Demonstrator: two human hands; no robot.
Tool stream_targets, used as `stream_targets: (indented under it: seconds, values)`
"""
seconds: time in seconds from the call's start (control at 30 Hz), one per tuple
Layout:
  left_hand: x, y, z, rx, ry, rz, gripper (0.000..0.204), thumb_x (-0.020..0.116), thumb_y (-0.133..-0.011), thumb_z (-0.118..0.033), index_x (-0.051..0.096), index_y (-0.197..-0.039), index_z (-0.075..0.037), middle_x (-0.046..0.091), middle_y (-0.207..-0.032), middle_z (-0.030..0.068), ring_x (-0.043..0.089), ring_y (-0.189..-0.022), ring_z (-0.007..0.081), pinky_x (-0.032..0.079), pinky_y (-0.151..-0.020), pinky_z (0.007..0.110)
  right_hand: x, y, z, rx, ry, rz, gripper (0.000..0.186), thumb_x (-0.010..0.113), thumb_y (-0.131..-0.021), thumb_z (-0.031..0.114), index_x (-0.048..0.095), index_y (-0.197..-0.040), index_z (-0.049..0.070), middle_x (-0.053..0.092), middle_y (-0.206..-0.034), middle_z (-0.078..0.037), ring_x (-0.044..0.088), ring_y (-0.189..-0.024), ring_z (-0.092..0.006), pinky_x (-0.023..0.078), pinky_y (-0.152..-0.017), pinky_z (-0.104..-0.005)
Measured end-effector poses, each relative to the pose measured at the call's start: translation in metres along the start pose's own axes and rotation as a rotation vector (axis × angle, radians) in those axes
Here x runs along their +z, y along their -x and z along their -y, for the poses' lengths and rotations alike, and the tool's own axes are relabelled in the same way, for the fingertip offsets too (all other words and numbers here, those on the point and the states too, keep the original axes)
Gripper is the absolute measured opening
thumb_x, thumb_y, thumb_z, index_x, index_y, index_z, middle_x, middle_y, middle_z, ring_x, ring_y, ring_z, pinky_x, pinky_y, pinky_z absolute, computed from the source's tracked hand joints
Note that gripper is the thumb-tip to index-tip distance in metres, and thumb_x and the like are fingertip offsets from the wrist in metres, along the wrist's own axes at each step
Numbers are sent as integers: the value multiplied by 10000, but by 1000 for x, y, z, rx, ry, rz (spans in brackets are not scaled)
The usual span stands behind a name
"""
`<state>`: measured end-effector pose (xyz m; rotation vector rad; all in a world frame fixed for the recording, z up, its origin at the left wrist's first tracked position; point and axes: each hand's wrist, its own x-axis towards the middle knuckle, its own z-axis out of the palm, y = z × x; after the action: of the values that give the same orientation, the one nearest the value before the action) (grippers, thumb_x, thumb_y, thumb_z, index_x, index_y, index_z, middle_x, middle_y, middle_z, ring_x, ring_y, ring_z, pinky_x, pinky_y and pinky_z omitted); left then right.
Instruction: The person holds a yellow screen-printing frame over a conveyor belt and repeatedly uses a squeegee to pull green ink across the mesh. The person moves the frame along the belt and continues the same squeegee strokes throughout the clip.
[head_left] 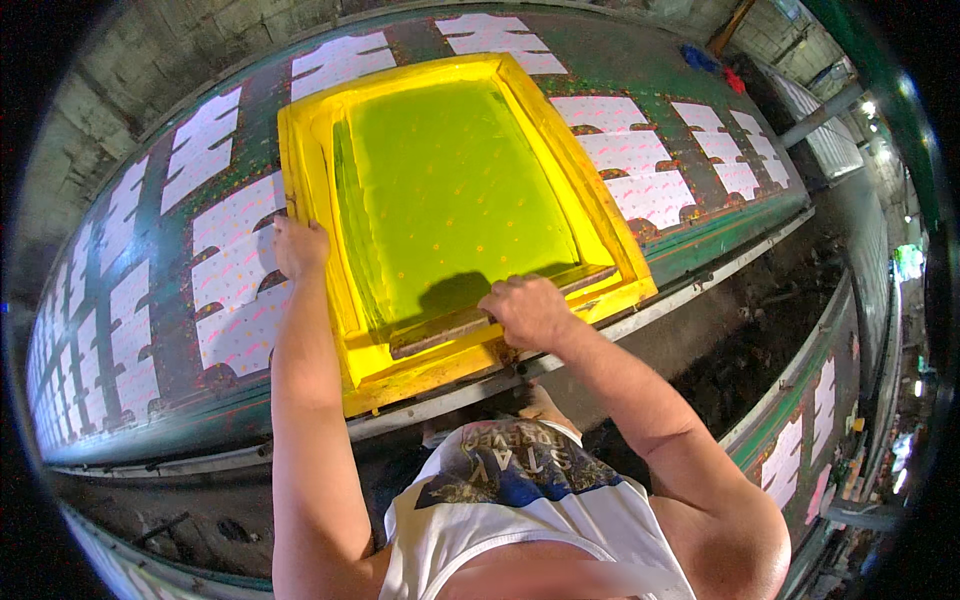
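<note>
A large yellow-framed printing screen [625, 240] with greenish-yellow mesh lies on the long green table in front of me. My left hand [301, 248] is closed on the left side of its frame. With my right hand [527, 312] I grip a long wooden-handled squeegee [440, 334], which lies across the near end of the mesh, inside the frame. The squeegee's blade edge is hidden. Yellow ink coats the inner borders of the frame, and small orange marks show across the mesh.
White fabric pieces [625, 150] with pink prints lie in rows on the green table [640, 60], on both sides of the screen. A metal rail [690, 285] runs along its near edge. Behind me stands another table with white pieces [783, 462]. Blue and red items [700, 58] sit at the far right.
</note>
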<state>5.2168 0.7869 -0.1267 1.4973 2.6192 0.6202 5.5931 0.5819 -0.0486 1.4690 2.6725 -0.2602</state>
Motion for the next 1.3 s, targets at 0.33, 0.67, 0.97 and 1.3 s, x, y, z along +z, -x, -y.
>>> stream_targets:
  seconds: [0.33,0.67,0.97,1.3]
  values:
    - [-19,25,-8,-169,-244,80,738,635,-1060,-665,751,-1313,19,788,-1302,289,778,-1205,466,633,-1014,586,5,56,-31,-251,-341,-128,659,821,-938,545,764,-1355,38,758,-1350,-193,693,-1302,-412,549,-1114,-530]
    - [0,14,4,-171,-294,26,714,678,-1025,-681,776,-1252,-11,799,-1259,257,759,-1202,481,590,-1021,614,21,70,-225,407,-272,-606,693,924,-837,85,683,-1484,23,702,-1408,-240,620,-1357,-462,524,-1166,-552]
    - [-6,9,11,-189,-166,80,572,764,-992,-577,781,-1183,-38,807,-1197,202,764,-1168,414,586,-985,570,32,31,-269,685,-428,-383,852,912,-873,66,551,-1644,67,743,-1389,-250,736,-1288,-397,606,-1108,-493]
    - [-4,4,32,-162,28,71,370,898,-846,-338,810,-1045,-39,803,-909,127,774,-841,313,602,-801,491,21,24,-271,750,-531,-441,601,871,-846,28,766,-1435,81,782,-1298,-193,780,-1170,-320,634,-1002,-428]
